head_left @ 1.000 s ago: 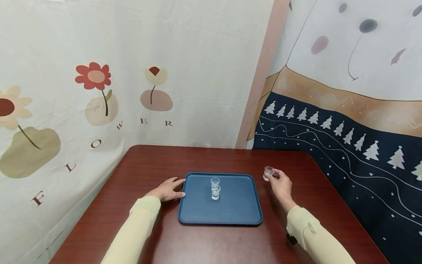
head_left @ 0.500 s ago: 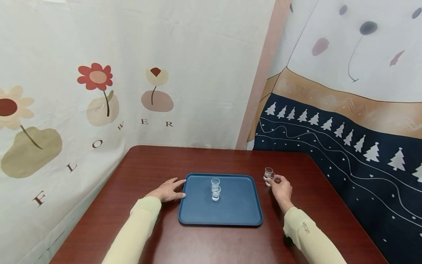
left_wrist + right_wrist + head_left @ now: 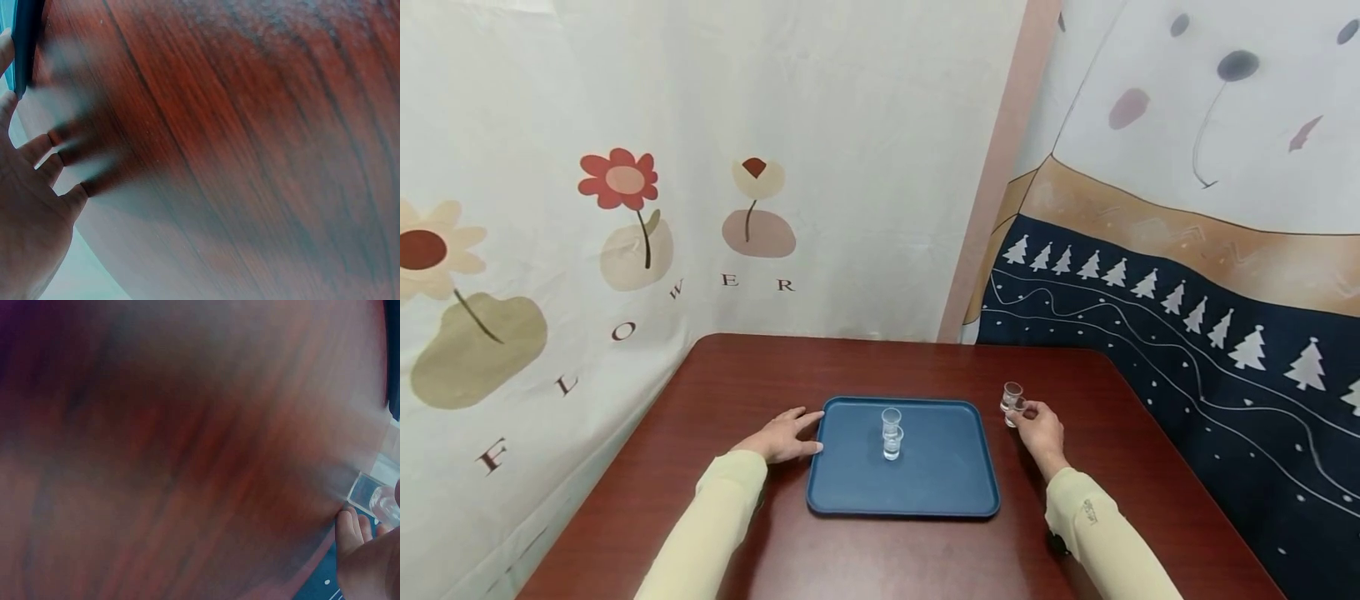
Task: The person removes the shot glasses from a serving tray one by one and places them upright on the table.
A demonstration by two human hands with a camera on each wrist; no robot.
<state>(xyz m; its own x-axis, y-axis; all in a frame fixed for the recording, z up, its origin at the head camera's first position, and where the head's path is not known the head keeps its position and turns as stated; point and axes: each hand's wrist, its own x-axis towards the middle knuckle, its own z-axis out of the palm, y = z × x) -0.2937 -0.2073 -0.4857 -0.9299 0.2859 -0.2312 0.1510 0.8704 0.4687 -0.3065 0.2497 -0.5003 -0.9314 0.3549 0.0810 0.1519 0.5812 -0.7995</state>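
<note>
"Head view?"

"Your right hand (image 3: 1042,437) is right of the tray (image 3: 936,479), fingers pinching the near glass (image 3: 1012,417), which sits at their tips. The far glass (image 3: 1011,393) stands right behind it on the desk (image 3: 895,550). Two more glasses (image 3: 892,447) stand on the tray. Your left hand (image 3: 784,438) has its fingers apart at the tray's left rim."

"Left wrist?"

"Your fingers are spread, two tips at the tray's edge, the others over the desk."

"Right wrist?"

"A glass shows at the right border, beside your fingertips; your hand is cut off, so this view alone can't tell you the grip."
</note>
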